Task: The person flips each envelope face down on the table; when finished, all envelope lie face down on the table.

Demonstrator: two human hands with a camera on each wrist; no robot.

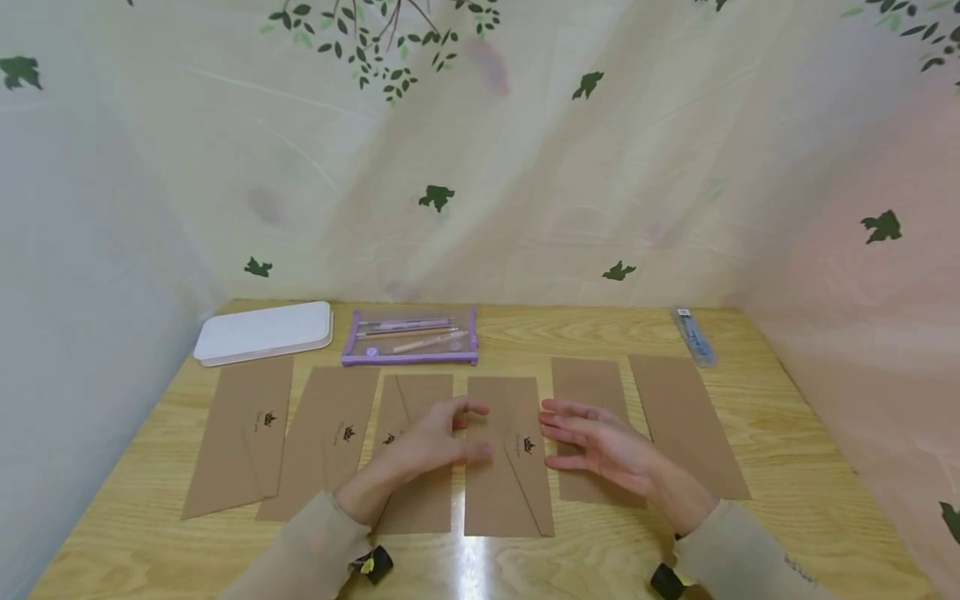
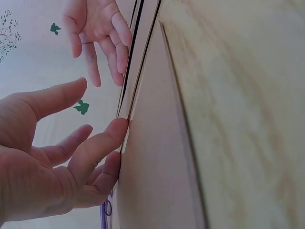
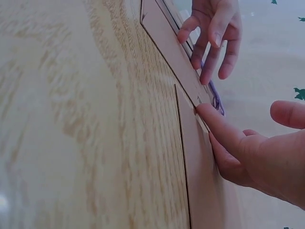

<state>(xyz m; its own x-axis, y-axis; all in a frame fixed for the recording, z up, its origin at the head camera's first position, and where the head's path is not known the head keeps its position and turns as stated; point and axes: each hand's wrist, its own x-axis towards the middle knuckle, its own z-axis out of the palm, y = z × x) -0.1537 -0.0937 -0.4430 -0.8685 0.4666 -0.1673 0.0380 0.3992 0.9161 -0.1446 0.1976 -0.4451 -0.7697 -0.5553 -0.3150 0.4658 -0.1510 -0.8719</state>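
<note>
Several brown kraft envelopes lie in a row on the wooden table. My left hand (image 1: 429,442) is over the third envelope (image 1: 423,504) from the left, thumb and fingers apart and reaching to the left edge of the middle envelope (image 1: 491,475). That one bears a small black crown print and a slanted flap. On its other side my right hand (image 1: 603,442) hovers over a plain envelope (image 1: 592,379), fingertips at the middle envelope's right edge. In the left wrist view, the left fingertips (image 2: 119,128) meet an envelope's surface. Both hands are empty.
Two crown-printed envelopes lie at the left, one of them the outermost envelope (image 1: 232,450); a plain envelope (image 1: 690,425) is at the far right. Behind the row are a white case (image 1: 264,332), a clear pencil pouch (image 1: 410,358) with purple edging, and a small blue packet (image 1: 696,337).
</note>
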